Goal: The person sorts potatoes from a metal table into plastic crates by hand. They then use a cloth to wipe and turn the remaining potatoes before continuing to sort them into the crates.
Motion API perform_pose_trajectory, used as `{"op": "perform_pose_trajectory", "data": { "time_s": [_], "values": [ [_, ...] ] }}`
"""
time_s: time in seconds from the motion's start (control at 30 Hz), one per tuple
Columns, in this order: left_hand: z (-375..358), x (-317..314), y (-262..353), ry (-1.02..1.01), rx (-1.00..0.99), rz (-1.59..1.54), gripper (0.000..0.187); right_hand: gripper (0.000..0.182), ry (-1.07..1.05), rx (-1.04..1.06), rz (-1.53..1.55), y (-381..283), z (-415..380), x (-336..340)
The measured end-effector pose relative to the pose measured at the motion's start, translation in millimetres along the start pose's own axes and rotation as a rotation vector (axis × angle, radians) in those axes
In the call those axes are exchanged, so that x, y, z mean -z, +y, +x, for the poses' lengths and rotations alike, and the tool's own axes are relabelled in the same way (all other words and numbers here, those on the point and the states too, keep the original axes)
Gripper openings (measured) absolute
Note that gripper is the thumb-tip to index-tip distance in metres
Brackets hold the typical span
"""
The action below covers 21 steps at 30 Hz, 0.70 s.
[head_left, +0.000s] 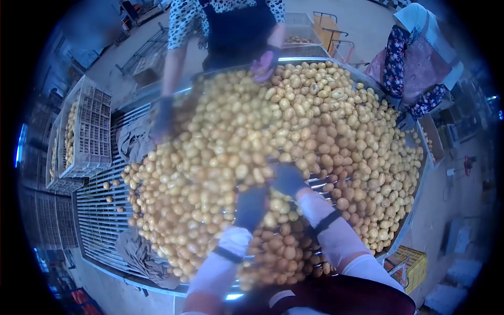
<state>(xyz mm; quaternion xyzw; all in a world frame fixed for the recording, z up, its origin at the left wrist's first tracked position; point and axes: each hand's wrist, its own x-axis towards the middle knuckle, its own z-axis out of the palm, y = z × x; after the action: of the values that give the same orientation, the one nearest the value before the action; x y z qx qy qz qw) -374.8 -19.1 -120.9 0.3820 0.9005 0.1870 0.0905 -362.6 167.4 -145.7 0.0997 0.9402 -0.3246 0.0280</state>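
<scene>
Many small, round, yellow-brown potatoes (pixel 315 105) lie heaped over a metal table with a slatted bottom (pixel 100 205). My left hand (pixel 251 207), in a dark glove, rests among the potatoes near the middle of the heap, its fingers hidden or blurred. Just right of it and slightly farther away, my right hand (pixel 287 180), also in a dark glove, touches the potatoes beside a patch of bare slats. The fingers of this hand are smeared too, and whether either hand grips a potato is not visible.
A co-worker (pixel 231 31) reaches into the heap from the far side; another person (pixel 420 63) works at the right edge. Plastic crates (pixel 92 126) with potatoes stand at the left. Grey cloths (pixel 139 254) lie on the slats. A yellow crate (pixel 412 268) stands lower right.
</scene>
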Motion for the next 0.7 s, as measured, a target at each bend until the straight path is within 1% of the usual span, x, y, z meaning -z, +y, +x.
{"op": "perform_pose_trajectory", "data": {
  "time_s": [0.07, 0.1, 0.13, 0.17, 0.23, 0.27, 0.33, 0.37, 0.43, 0.5, 0.57, 0.63, 0.67, 0.7],
  "values": [
    [-31, -3, 4, 0.041, -0.049, -0.158, 0.018, 0.031, -0.004, -0.044, 0.153, 12, -38, 0],
    [-43, -10, 6, 0.063, -0.076, -0.087, 0.019, 0.029, 0.059, 0.027, 0.235, 31, -55, -10],
    [-56, -22, 10, 0.084, -0.103, -0.021, 0.020, 0.030, 0.138, 0.097, 0.157, 35, -77, -4],
    [-70, -32, 17, 0.102, -0.129, 0.043, 0.021, 0.028, 0.119, 0.046, 0.096, 45, -98, 4],
    [-105, -45, 27, -0.031, -0.059, -0.130, 0.023, 0.026, 0.078, -0.055, -0.020, 57, -131, 18],
    [-110, -47, 30, -0.088, -0.025, -0.213, 0.024, 0.024, 0.006, -0.119, -0.064, 52, -133, 33],
    [-108, -20, 44, -0.072, -0.078, -0.360, 0.024, 0.021, -0.137, -0.245, -0.147, 42, -126, 64],
    [-108, -7, 50, -0.068, -0.101, -0.433, 0.024, 0.020, 0.005, -0.165, -0.151, 45, -117, 66],
    [-99, 10, 47, -0.068, 0.014, -0.628, 0.029, 0.022, 0.279, 0.006, -0.148, 48, -90, 64],
    [-76, 20, 30, 0.003, 0.132, -0.704, 0.031, 0.025, 0.540, 0.154, -0.019, 31, -47, 65],
    [-40, 17, -3, 0.138, 0.256, -0.666, 0.028, 0.024, 0.462, 0.106, -0.161, 35, 0, 37],
    [-6, 31, -18, 0.256, 0.166, -0.500, 0.027, 0.025, 0.400, 0.046, -0.204, 45, 15, 11],
    [7, 39, -21, 0.305, 0.018, -0.351, 0.028, 0.028, 0.378, 0.010, -0.174, 48, 14, 2],
    [17, 32, -25, 0.255, 0.010, -0.242, 0.027, 0.029, 0.348, 0.007, -0.139, 47, 4, 0]
  ]
}}
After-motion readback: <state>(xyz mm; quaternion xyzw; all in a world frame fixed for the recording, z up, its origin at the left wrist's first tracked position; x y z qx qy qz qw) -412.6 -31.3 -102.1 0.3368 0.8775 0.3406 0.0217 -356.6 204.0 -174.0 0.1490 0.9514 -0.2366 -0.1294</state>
